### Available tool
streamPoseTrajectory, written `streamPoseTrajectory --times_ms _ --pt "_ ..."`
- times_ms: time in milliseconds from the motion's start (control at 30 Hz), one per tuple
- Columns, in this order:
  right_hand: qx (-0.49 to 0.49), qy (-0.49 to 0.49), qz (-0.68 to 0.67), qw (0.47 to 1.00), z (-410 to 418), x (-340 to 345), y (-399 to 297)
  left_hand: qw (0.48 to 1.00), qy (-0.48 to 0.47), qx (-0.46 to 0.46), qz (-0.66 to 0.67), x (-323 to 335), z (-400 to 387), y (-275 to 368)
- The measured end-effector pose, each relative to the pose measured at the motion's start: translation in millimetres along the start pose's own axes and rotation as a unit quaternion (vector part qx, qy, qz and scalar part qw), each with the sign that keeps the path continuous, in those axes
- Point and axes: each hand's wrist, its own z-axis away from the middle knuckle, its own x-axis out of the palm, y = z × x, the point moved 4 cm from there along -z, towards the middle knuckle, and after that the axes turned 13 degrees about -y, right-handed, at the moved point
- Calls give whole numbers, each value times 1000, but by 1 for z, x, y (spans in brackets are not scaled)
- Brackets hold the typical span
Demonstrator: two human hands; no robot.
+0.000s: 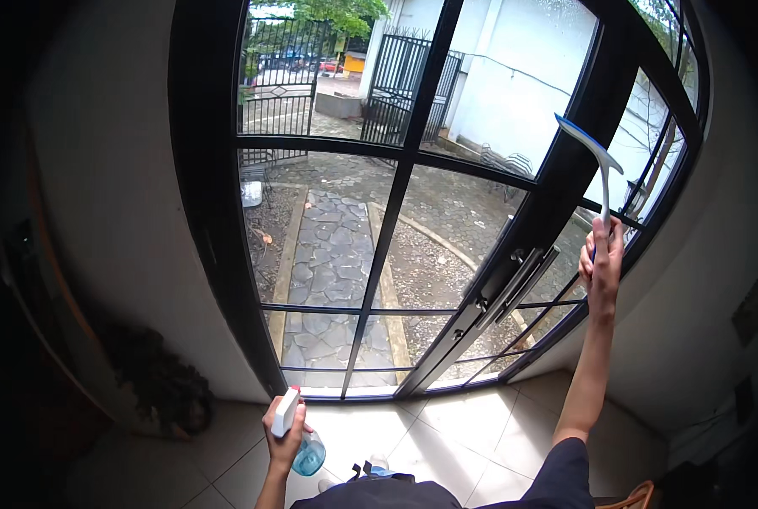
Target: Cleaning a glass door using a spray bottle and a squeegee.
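Observation:
My right hand (603,264) is raised and wrapped around the handle of a white window squeegee (598,153) with a blue blade edge. The squeegee head is in front of the dark door frame at the upper right; whether its blade touches the glass I cannot tell. Low at the left, my left hand (284,429) grips a spray bottle (309,453) by its white trigger head, which has a red nozzle tip. Blue liquid shows in the clear bottle. Before me stands a black-framed glass door (410,153), its upper right pane (512,83) dotted with droplets near the top.
Long metal pull handles (520,286) stick out from the door's middle. A dark leafy plant (162,382) stands by the left wall. Sunlit tiles (461,439) cover the floor, with a wooden chair part (633,496) at lower right. Outside are a stone path (328,254) and a gate (283,76).

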Motion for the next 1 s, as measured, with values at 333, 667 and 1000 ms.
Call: streamPoseTrajectory --times_ms 333,667,1000 --pt "-130 132 496 848 -188 40 -115 1000 3 7 26 22 -1 -11" --pt "-95 96 503 854 -250 97 -164 999 -17 10 49 34 4 -24" --pt "-25 86 483 871 -262 106 -157 997 38 -19 71 16 20 -46"
